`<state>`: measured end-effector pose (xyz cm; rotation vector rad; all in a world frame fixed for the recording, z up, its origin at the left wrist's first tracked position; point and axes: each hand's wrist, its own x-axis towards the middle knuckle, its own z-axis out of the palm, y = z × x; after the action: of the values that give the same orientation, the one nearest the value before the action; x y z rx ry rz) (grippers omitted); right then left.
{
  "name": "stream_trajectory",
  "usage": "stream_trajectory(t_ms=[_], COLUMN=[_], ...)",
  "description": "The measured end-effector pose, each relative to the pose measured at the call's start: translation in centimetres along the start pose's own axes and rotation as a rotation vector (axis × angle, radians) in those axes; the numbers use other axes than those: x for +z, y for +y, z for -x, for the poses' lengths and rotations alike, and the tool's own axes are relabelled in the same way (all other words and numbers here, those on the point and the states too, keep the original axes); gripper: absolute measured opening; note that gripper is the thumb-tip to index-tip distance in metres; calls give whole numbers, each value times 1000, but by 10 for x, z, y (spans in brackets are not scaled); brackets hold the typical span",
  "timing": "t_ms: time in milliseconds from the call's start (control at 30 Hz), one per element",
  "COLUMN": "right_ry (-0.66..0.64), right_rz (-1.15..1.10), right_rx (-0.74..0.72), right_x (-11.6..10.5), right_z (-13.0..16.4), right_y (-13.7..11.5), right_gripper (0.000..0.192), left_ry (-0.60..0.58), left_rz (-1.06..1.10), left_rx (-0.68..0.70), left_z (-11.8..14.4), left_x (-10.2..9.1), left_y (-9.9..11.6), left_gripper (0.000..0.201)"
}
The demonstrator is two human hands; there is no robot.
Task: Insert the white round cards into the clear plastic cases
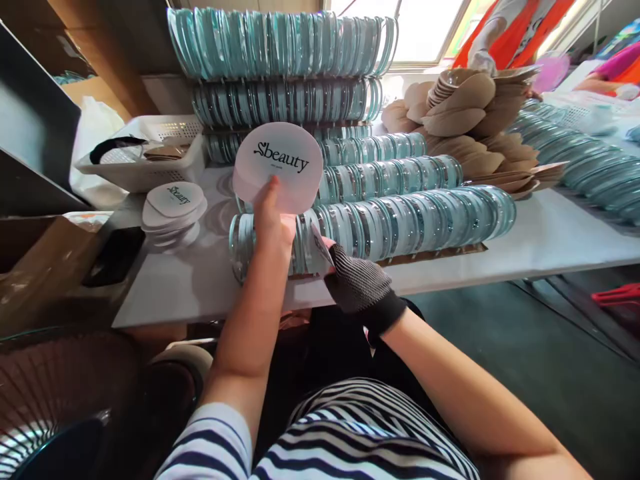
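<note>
White and smooth, the surface [200, 280] runs under nearly everything we see. We hold a round white card [279, 165] printed "Sbeauty" upright in our bare left hand [270, 220], thumb pressed on its face and fingers behind it, above the near row of teal-rimmed discs [390, 223]. Our right hand [357, 283], in a dark grey glove, pinches the edge of a disc at the near end of that row, just beside the left wrist. More rows of the same discs lie behind, stacked in tiers up toward a bright window [425, 30]. A small stack of matching cards [174, 210] rests to the left, near a white basket [150, 160]. Tan cardboard pieces [475, 127] are heaped at the right, with another person in orange [510, 30] beyond them. A dark phone [114, 257] lies at the surface's left edge, and grey floor [525, 353] shows below.
</note>
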<state>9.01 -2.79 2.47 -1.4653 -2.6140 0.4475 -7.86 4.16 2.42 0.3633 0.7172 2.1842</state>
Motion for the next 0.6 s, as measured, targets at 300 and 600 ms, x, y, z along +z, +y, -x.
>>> stream_trajectory(t_ms=[300, 600], right_ry=[355, 232], right_rz=[-116, -158], right_rx=[55, -118], right_x=[25, -5], right_z=[-20, -43], right_y=[8, 24], right_gripper=[38, 19], left_ry=[-7, -9], left_rz=[30, -20], left_rx=[-54, -51], left_z=[-3, 1], left_x=[-6, -3], left_y=[0, 3], left_gripper=[46, 45])
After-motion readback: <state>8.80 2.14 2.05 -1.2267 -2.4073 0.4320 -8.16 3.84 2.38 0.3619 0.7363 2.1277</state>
